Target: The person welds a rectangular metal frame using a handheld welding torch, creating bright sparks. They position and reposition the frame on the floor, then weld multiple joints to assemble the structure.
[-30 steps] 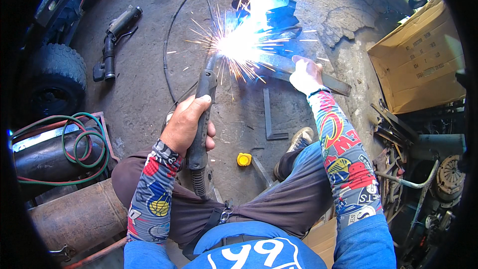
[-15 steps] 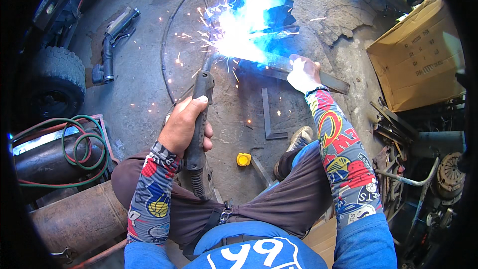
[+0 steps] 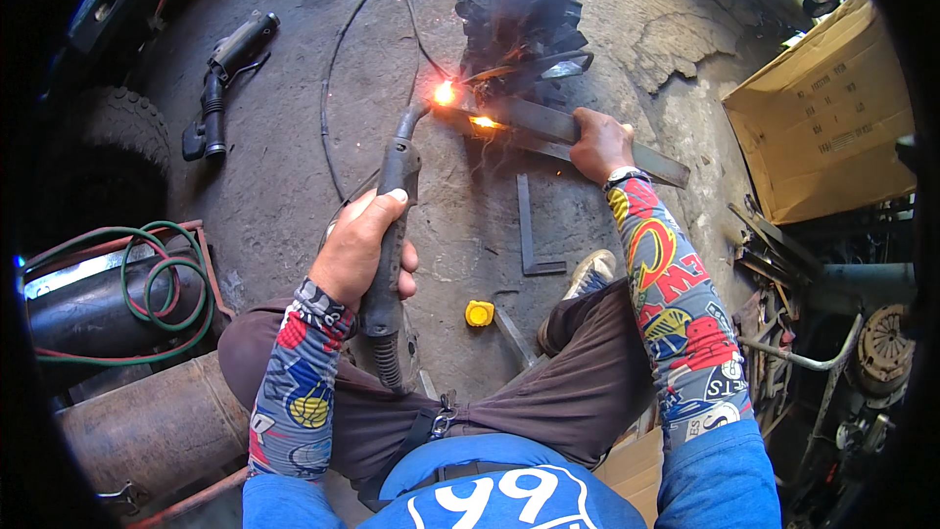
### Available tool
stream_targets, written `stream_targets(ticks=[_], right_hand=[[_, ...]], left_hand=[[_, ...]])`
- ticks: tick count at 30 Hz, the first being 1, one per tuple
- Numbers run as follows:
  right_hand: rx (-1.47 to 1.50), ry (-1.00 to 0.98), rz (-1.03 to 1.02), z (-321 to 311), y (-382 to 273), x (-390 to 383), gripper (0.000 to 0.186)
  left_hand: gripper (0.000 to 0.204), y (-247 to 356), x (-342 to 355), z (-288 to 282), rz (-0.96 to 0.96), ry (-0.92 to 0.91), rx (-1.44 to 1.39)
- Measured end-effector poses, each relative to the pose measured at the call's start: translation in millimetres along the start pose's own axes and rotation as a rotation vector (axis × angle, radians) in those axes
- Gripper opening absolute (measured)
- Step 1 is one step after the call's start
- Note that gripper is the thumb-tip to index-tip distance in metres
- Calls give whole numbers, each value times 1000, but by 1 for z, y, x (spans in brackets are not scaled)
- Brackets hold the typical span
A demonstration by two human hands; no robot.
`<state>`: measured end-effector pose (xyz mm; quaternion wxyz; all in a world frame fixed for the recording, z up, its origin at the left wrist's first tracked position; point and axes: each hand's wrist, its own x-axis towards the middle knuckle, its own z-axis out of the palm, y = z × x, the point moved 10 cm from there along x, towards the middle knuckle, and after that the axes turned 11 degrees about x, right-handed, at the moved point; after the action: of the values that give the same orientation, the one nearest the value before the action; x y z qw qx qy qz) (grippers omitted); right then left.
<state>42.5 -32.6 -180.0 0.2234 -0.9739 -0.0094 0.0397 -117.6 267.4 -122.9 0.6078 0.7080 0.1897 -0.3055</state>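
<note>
My left hand (image 3: 364,250) is wrapped round the black handle of a welding torch (image 3: 392,176), thumb along its top. The torch's bent neck points away from me, its tip glowing orange beside the end of a steel bar (image 3: 558,120). A second hot spot (image 3: 485,122) glows on the near edge of the metal. My right hand (image 3: 601,145) grips the bar towards its right end, fingers over the top. Behind the bar stands a dark, bulky metal block (image 3: 524,20) with smoke over it. On the floor below lies an L-shaped steel square (image 3: 526,225).
A yellow tape measure (image 3: 479,313) lies between my legs. Black cable (image 3: 328,88) curves across the floor at left, near a black pipe-like part (image 3: 215,98). Gas cylinders (image 3: 157,421) and coiled hoses (image 3: 176,284) are at lower left. A cardboard box (image 3: 808,103) and scrap metal stand at right.
The bright blue-white arc and flying sparks have gone out, leaving glowing spots and thin smoke. Both hands keep nearly the same place and grip.
</note>
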Motion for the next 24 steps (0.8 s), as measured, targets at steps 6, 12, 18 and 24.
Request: stream_targets(ticks=[6,12,18,24], right_hand=[[-34,-15,-1,1,-1,1,20],[-145,-2,-50,5,-2,1,22],[-183,-12,-10,7,1,3,24],[-127,-24,-34,9,0,3,27]], left_hand=[[38,-4,1,0,-21,7,9],[40,-3,1,0,-15,11,47],[40,-3,0,0,-22,20,55],[36,-5,1,2,-19,-15,9]])
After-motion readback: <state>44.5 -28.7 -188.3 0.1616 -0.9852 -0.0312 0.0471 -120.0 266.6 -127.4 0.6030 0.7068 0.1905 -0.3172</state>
